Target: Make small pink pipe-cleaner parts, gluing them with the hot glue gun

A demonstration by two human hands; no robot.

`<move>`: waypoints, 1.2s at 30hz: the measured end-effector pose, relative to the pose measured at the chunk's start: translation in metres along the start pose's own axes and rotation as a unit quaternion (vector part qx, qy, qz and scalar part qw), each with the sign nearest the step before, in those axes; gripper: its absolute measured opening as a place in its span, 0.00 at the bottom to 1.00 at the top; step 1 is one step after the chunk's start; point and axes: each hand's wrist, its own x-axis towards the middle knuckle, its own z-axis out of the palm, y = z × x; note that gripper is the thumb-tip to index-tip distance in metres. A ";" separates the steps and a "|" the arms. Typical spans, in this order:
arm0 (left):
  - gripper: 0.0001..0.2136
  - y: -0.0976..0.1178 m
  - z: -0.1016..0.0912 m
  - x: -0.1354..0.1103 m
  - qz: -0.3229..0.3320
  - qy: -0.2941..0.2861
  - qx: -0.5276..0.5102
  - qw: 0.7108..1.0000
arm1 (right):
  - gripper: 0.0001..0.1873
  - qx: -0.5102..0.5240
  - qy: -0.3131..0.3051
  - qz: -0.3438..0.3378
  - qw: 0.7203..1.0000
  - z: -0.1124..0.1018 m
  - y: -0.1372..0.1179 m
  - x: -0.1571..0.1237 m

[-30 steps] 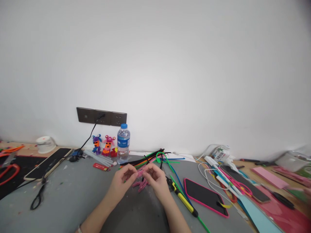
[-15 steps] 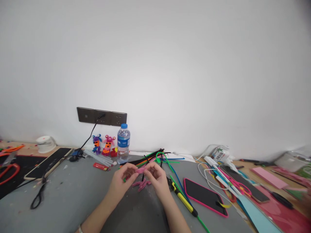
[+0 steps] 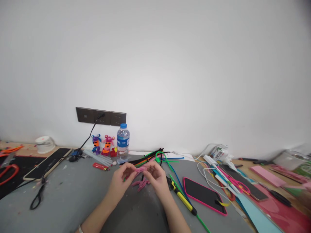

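My left hand [image 3: 123,179] and my right hand [image 3: 155,178] pinch a folded pink pipe cleaner [image 3: 140,169] between thumbs and fingertips, just above the grey table mat. More bent pink pipe cleaner pieces [image 3: 141,184] lie on the mat right below my fingers. Behind my hands is a bundle of black, orange and green pipe cleaners [image 3: 143,159]. A curled green pipe cleaner [image 3: 170,165] and a blue one run past the right hand. The yellow and black hot glue gun [image 3: 182,199] rests to the right of my right wrist.
A water bottle [image 3: 123,144] stands by two small fuzzy figures [image 3: 106,145], glue sticks [image 3: 100,158] and a red lighter [image 3: 99,166]. Phones lie left [image 3: 47,164] and right [image 3: 205,195]. Red-handled scissors [image 3: 11,173] are far left; pink scissors [image 3: 239,186], cables and paper crowd the right.
My two hands keep their pinch on the pink pipe cleaner, with only slight finger movement. The whole view has shifted a little. A blurred shape at the far right edge has moved.
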 end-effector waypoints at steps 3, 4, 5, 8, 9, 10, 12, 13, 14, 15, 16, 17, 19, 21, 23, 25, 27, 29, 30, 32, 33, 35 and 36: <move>0.05 0.001 0.000 0.000 0.002 0.000 0.002 1.000 | 0.12 -0.019 0.006 0.000 1.000 0.000 -0.003 0.001; 0.05 0.002 0.000 0.000 0.000 0.000 0.001 1.000 | 0.13 -0.021 0.008 0.001 1.000 0.001 -0.003 0.001; 0.05 0.003 0.000 0.000 -0.003 0.000 -0.001 1.000 | 0.13 -0.021 0.008 0.002 1.000 0.001 -0.004 0.001; 0.06 0.006 -0.001 0.000 -0.013 0.004 -0.012 1.000 | 0.13 -0.018 0.005 0.009 1.000 0.001 -0.004 0.001; 0.06 0.006 0.000 0.000 -0.014 0.006 -0.017 1.000 | 0.13 -0.016 0.004 0.012 1.000 0.000 -0.004 0.001; 0.07 0.006 0.000 0.000 -0.014 0.008 -0.020 1.000 | 0.13 -0.014 0.004 0.015 1.000 0.000 -0.004 0.001; 0.06 0.006 0.000 0.000 -0.015 0.015 -0.024 1.000 | 0.13 -0.005 0.003 0.020 1.000 -0.001 -0.003 0.001; 0.06 0.006 0.000 0.000 -0.014 0.019 -0.024 0.999 | 0.13 0.002 0.000 0.023 1.000 -0.001 -0.003 0.001; 0.06 0.005 0.001 0.000 -0.013 0.023 -0.023 0.999 | 0.13 0.009 -0.001 0.026 1.000 -0.001 -0.003 0.001; 0.06 0.004 0.001 -0.001 -0.011 0.028 -0.022 0.999 | 0.13 0.016 -0.003 0.029 0.999 -0.001 -0.003 0.001; 0.05 0.003 0.001 -0.001 -0.010 0.032 -0.021 0.999 | 0.13 0.021 -0.003 0.031 0.999 -0.001 -0.003 0.001; 0.05 0.002 0.001 -0.001 -0.008 0.034 -0.023 0.999 | 0.13 0.024 -0.004 0.034 0.999 -0.002 -0.003 0.002; 0.04 0.000 0.001 -0.001 -0.004 0.035 -0.026 0.999 | 0.13 0.023 -0.005 0.038 0.999 -0.002 -0.003 0.002; 0.04 -0.001 0.001 -0.001 -0.002 0.031 -0.026 0.999 | 0.13 0.022 -0.005 0.042 0.999 -0.002 -0.002 0.002; 0.04 0.000 0.001 -0.001 -0.005 0.028 -0.017 0.999 | 0.13 0.024 -0.002 0.044 0.999 -0.001 -0.001 0.001; 0.05 0.000 0.000 0.000 -0.005 0.028 -0.002 1.000 | 0.13 0.028 0.002 0.045 0.999 -0.001 0.000 0.001; 0.05 0.001 -0.001 0.000 0.006 0.029 0.014 0.999 | 0.13 0.032 -0.001 0.046 0.998 -0.001 0.001 0.001; 0.05 0.001 -0.002 0.001 0.020 0.033 0.026 0.999 | 0.12 0.036 -0.005 0.047 0.998 -0.001 0.002 0.000; 0.05 0.001 -0.002 0.001 0.026 0.035 0.032 0.999 | 0.12 0.037 -0.008 0.047 0.998 -0.001 0.002 0.000; 0.05 0.002 -0.003 0.001 0.032 0.037 0.042 0.998 | 0.12 0.037 -0.010 0.048 0.998 -0.002 0.001 0.000; 0.05 0.002 -0.003 0.001 0.035 0.037 0.046 0.998 | 0.12 0.036 -0.010 0.049 0.998 -0.002 0.001 0.001; 0.05 0.002 -0.003 0.001 0.040 0.036 0.054 0.997 | 0.13 0.034 -0.014 0.051 0.998 -0.003 0.001 0.001; 0.05 0.003 -0.003 0.001 0.042 0.035 0.057 0.997 | 0.13 0.034 -0.016 0.051 0.998 -0.003 0.000 0.001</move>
